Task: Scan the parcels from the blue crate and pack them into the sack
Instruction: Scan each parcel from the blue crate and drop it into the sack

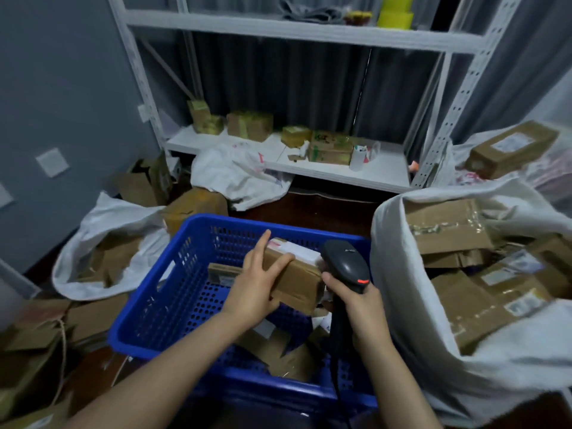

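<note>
A blue perforated crate (161,308) stands in front of me with a few brown parcels lying on its floor (278,351). Above it, my left hand (257,286) grips a brown cardboard parcel (297,280) with a white label on its top face. Right beside the parcel, my right hand (356,301) holds a black barcode scanner (346,261) by its handle, its head close to the labelled end. To the right stands an open white sack (411,305) holding several brown parcels (448,227).
Another white sack (93,236) with cardboard boxes lies at the left. A white metal shelf (340,171) behind carries several small boxes, and a crumpled white bag (235,174) hangs off it. Flattened cardboard (37,329) is piled at the lower left. A parcel (510,150) sits far right.
</note>
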